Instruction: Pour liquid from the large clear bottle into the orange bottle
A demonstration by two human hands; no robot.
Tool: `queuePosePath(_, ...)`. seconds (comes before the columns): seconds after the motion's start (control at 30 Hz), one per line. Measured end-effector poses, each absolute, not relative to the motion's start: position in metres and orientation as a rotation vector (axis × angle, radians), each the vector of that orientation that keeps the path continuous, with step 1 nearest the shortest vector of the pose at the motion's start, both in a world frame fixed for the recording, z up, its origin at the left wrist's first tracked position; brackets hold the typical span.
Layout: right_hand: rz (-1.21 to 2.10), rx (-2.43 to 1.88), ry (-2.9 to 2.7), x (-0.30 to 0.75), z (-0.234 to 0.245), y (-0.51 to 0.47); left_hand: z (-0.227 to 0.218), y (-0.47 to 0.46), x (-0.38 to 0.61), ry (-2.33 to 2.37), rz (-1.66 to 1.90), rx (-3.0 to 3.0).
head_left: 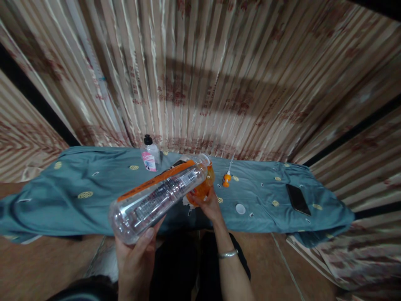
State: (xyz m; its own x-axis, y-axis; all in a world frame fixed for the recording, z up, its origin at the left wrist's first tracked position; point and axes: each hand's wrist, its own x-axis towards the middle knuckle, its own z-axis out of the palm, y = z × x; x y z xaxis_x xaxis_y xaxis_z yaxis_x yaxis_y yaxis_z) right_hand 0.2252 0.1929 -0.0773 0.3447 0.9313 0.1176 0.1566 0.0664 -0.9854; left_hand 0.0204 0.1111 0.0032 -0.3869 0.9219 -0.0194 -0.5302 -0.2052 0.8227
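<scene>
A large clear plastic bottle (163,196) with an orange label lies tilted across the middle of the view. Its lower end rests in my left hand (140,244), whose fingers wrap round the underside. The bottle's mouth meets the top of an orange bottle (200,190), and the clear bottle hides part of it. My right hand (208,205) grips the orange bottle low on its side, above the cloth. An orange pump head (227,179) with a thin tube lies to the right of it. A round white cap (240,208) lies near my right wrist.
A blue-green cloth (103,179) with a pineapple pattern covers the low table. At its back left stands a pink-labelled bottle (149,154) with a black top. A dark phone (297,199) lies at the right. Striped curtains (194,75) hang close behind.
</scene>
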Motion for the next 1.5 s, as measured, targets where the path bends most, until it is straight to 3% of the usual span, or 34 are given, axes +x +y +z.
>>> queuePosePath(1.5, 0.874, -1.347, -1.124, 0.243, -0.102, 0.203, -0.002, 0.109, 0.018, 0.93, 1.836, 0.598)
